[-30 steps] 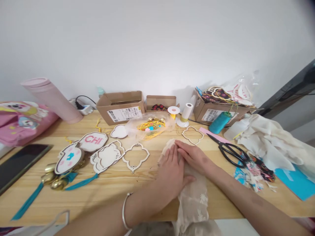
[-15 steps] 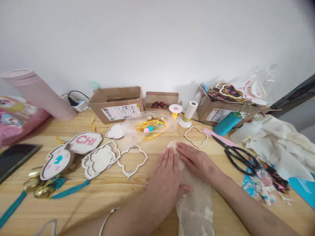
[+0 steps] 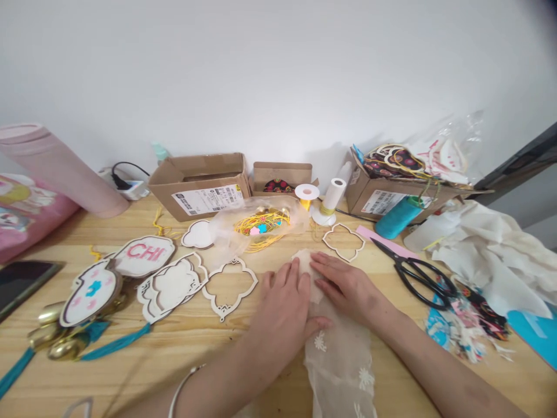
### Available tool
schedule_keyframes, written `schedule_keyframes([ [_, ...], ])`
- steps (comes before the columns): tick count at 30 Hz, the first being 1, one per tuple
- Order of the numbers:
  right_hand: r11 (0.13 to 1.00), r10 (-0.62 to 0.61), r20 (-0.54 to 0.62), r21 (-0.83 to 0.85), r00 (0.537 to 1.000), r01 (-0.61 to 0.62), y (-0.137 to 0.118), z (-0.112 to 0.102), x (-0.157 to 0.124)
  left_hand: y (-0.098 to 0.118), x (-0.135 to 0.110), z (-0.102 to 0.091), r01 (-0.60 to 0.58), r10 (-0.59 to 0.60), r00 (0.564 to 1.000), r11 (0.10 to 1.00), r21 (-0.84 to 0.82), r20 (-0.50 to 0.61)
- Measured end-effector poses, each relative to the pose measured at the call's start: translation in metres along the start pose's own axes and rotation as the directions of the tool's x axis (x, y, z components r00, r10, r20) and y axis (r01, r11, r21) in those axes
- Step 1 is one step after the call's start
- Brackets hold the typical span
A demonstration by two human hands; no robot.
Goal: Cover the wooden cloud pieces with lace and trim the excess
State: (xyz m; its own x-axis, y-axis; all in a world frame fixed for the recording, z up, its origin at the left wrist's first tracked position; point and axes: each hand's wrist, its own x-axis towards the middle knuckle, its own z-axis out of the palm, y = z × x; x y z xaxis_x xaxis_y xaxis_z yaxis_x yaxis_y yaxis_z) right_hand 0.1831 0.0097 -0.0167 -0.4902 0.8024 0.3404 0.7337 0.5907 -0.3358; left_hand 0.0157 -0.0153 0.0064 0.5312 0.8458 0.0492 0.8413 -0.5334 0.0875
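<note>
A sheer cream fabric strip (image 3: 339, 360) with white embroidered flowers runs from the table's front edge up beneath both hands. At its far end lies a more opaque cream piece (image 3: 303, 258); how the two are joined is hidden. My left hand (image 3: 282, 302) rests on the left edge of the fabric, fingers bent and apart, thumb out to the right. Pressed on the right side of the cloth, my right hand (image 3: 342, 284) has its fingers stretched out flat. Left of them lies a scalloped wooden frame (image 3: 209, 296), and a smaller quatrefoil frame (image 3: 325, 239) sits beyond my right hand.
Black scissors (image 3: 418, 273) and fabric scraps (image 3: 463, 325) lie to the right, with a teal thread cone (image 3: 398, 217) behind. Cardboard boxes (image 3: 202, 200) line the wall. Embroidered plaques (image 3: 145, 255), brass bells (image 3: 65, 348) and a phone (image 3: 26, 284) are at the left.
My left hand has slid slightly left and its fingers are more bent and spread. My right hand has hardly moved. The whole view has shifted a little.
</note>
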Motion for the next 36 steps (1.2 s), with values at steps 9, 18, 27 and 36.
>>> schedule_keyframes([
  [9,0.999,0.014,0.025,0.038,1.0,-0.015,0.001,-0.001,0.0,0.001,0.004,0.014,-0.081,0.081,0.997,0.997,-0.014,0.012],
  [18,0.995,0.083,0.048,-0.057,0.995,-0.08,0.003,-0.004,-0.003,-0.006,0.005,0.013,-0.1,0.099,0.995,0.994,-0.041,-0.012],
  [27,0.993,0.039,-0.076,-0.109,0.996,-0.048,0.004,-0.016,-0.004,-0.006,0.005,0.015,-0.11,0.109,0.994,0.993,-0.04,-0.029],
  [36,0.994,-0.096,0.056,-0.042,0.994,0.098,0.001,-0.03,-0.004,-0.011,0.007,0.002,-0.143,0.149,0.988,0.984,-0.107,0.05],
])
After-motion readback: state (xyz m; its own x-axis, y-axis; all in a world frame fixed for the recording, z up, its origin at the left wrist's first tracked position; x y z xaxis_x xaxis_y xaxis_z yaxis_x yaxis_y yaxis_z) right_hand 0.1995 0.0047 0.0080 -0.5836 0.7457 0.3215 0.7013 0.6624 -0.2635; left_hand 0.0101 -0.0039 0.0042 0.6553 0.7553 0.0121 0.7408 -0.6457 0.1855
